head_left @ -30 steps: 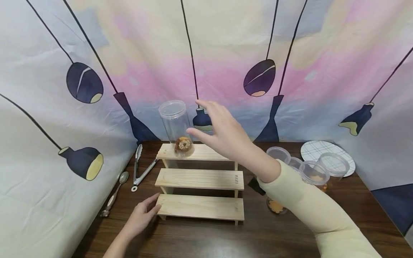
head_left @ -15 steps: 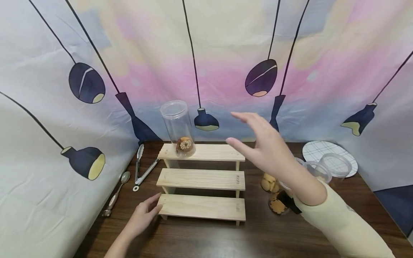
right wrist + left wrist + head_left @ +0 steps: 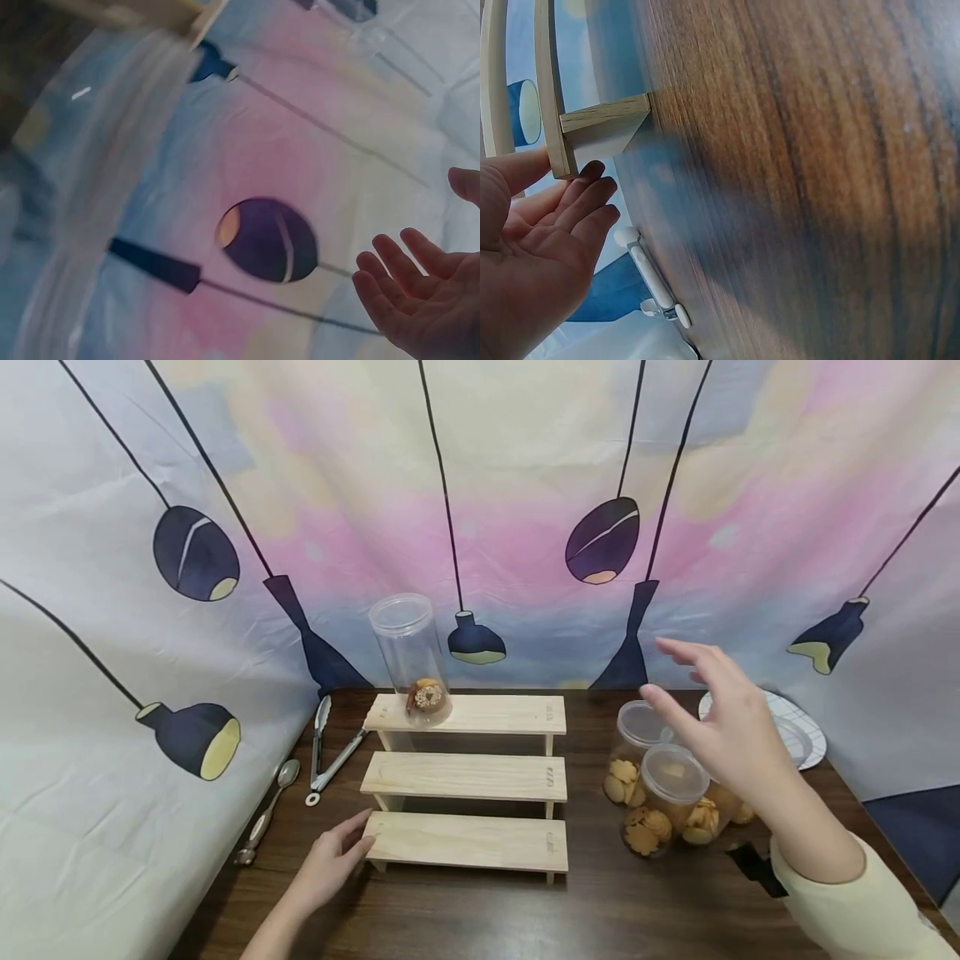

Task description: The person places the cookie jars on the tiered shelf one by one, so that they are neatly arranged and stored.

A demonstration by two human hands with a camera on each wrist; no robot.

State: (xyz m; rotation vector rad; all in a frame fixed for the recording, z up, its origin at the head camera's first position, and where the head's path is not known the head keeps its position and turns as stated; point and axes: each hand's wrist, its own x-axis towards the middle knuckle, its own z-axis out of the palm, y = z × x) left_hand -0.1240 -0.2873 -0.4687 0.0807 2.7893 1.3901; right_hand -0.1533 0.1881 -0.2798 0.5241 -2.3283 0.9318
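Observation:
In the head view a three-tier wooden display stand (image 3: 465, 777) stands on the dark table. My left hand (image 3: 330, 862) holds the left end of its lowest board; the left wrist view shows the thumb on one face of the board end (image 3: 561, 154) and the fingers by the other. A tall clear jar (image 3: 408, 652) with cookies at its bottom stands on the top tier, at the left. At the right, my right hand (image 3: 723, 718) is raised with spread fingers, holding nothing. Below and beside it stand several lidded cookie jars (image 3: 675, 777), some partly hidden by the arm.
Metal tongs (image 3: 321, 768) and a spoon (image 3: 266, 810) lie left of the stand. A white checked plate (image 3: 810, 727) is at the back right. A fabric backdrop (image 3: 525, 485) with printed lamps hangs behind the table.
My right hand has moved right, from beside the tall jar on the top tier to above the other jars, which now show more fully. The left hand has stayed at the stand.

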